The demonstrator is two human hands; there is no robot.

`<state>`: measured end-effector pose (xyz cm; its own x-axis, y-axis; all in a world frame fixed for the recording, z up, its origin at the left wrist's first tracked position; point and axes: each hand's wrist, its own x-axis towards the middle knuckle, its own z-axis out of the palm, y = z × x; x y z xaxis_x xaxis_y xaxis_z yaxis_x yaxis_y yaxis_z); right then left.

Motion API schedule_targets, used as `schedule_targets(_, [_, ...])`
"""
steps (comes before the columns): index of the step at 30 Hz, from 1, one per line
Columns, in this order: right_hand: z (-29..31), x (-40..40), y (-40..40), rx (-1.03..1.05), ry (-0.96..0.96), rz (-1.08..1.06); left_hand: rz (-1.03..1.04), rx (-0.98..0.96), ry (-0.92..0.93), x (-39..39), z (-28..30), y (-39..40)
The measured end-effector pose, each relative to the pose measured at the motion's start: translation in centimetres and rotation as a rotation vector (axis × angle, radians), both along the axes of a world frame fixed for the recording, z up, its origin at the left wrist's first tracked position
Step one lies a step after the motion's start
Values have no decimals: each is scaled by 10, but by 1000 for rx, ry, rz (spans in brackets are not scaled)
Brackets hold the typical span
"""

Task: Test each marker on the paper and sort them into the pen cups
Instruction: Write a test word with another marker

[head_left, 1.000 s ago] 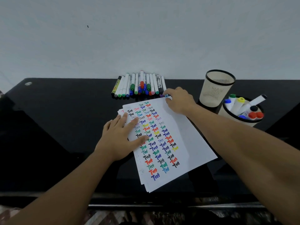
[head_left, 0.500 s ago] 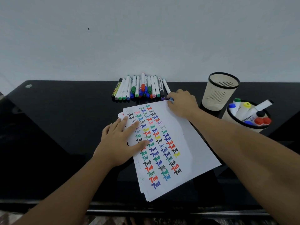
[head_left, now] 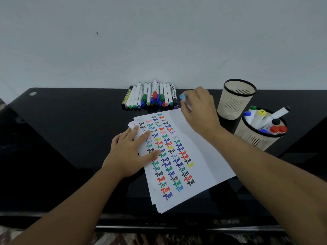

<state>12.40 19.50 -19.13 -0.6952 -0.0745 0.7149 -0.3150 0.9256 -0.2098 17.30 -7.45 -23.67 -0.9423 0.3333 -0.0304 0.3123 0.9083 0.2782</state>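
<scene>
I'm holding my right hand (head_left: pixel 200 110) above the paper's (head_left: pixel 200 156) far corner, its fingers grasping a blue-capped marker (head_left: pixel 184 99) off the bench (head_left: pixel 70 138). My left hand (head_left: pixel 131 152) is lying flat, fingers released, pressing the paper.

Glossy black table (head_left: pixel 53 147), back edge against wall. Row of loose markers (head_left: pixel 152 97) mid back edge, side by side, caps toward front. Stack of paper sheets (head_left: pixel 198 156) centre, skewed, reaching toward front edge, covered in coloured "Test" marks. Two mesh pen cups near right edge: empty cup (head_left: pixel 236 99) further back, cup with markers (head_left: pixel 260 137) just in front of it.
</scene>
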Motion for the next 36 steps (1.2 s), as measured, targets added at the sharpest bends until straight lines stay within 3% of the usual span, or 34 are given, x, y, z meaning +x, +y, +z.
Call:
schedule_targets(2, [2,16,-6,60,-14,51,1,6,-2,0,0,0])
schedule_targets(4, [8,33,-15,102,-196,144,6,20,-2,1,0,0])
schedule_targets(8, [4,54,-29,381,-531,220,15,75,44,2,-2,1])
schedule_targets(13, [-9,68,-29,262,-761,235,-4,145,120,6,-3,0])
schedule_targets(23, [-5,70,-42,550,-753,234,-156,190,303,4,-13,-4])
schedule_targets(28, [-12,65,-47,552,-710,245,-250,216,428,4,-14,-6])
schedule_targets(33, [-8,69,-50,523,-691,221,-251,210,425,5,-13,-5])
schedule_targets(36, [-2,72,-43,390,-734,186,-220,213,409,4,-12,-5])
